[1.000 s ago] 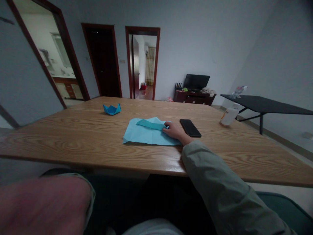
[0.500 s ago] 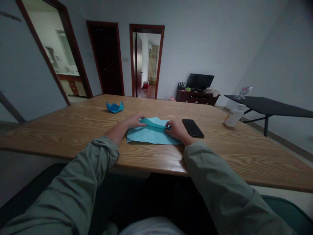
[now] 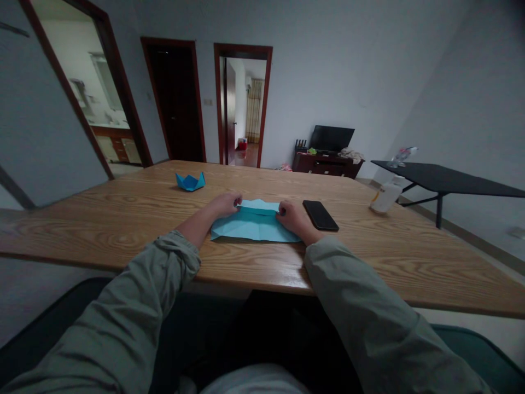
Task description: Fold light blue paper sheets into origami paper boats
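Note:
A light blue paper sheet [image 3: 252, 225] lies on the wooden table [image 3: 123, 219] in front of me, its far edge folded over. My left hand [image 3: 225, 203] pinches the far left corner of the fold. My right hand [image 3: 292, 214] pinches the far right corner. Both hands rest on the table with fingers closed on the paper. A darker blue folded paper boat [image 3: 190, 181] sits farther back on the left, away from both hands.
A black phone [image 3: 320, 215] lies just right of my right hand. A white bottle [image 3: 385, 196] stands near the table's right edge. A black side table [image 3: 447, 179] is beyond it. Doorways and a TV stand [image 3: 326, 162] line the far wall.
My left hand came up from my lap and took the paper's left corner. Both hands have since pushed the folded flap down toward the far edge.

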{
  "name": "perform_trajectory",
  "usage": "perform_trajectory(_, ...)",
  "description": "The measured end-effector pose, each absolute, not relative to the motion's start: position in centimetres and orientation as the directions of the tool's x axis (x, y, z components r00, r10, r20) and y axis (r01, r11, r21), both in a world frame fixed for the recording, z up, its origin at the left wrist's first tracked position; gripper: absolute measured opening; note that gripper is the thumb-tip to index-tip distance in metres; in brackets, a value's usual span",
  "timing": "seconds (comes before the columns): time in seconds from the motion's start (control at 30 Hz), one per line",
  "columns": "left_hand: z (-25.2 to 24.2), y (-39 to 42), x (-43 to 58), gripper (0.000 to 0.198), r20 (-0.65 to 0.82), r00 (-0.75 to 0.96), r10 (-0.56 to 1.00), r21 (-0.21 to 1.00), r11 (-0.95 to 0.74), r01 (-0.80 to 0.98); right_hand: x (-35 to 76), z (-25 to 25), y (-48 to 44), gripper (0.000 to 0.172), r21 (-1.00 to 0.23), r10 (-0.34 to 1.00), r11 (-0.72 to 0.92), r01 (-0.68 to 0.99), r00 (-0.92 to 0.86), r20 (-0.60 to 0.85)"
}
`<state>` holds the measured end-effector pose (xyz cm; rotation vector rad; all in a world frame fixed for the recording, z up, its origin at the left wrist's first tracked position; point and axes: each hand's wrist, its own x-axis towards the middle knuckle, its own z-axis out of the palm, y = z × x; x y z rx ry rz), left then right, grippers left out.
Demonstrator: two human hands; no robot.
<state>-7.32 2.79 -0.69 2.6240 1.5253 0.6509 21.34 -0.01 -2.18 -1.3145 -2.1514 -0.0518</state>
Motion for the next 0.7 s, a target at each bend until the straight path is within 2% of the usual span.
perform_trajectory(0.33, 0.0, 2.4, -7.6, 0.003, 0.473, 0.303, 0.827, 0.237, -0.451, 0.861, 21.8, -2.0, 0.2, 0.008, -0.341, 0.802, 0.367, 0.866, -0.109, 0.587)
perform_trajectory(0.47, 0.4, 2.2, -7.9, 0.013, 0.574, 0.19, 0.796, 0.302, -0.422, 0.855, 22.0, -1.8, 0.2, 0.014, -0.403, 0.777, 0.339, 0.85, -0.011, 0.63)
perform_trajectory(0.57, 0.5, 2.1, -8.0, 0.019, 0.614, 0.127, 0.779, 0.374, -0.43, 0.822, 22.1, -2.1, 0.5, 0.015, -0.464, 0.759, 0.382, 0.799, 0.015, 0.651)
perform_trajectory(0.7, 0.2, 2.2, -7.7, 0.035, 0.603, 0.181, 0.777, 0.385, -0.481, 0.788, 22.1, -2.5, 0.8, 0.041, -0.579, 0.758, 0.484, 0.656, 0.016, 0.651)
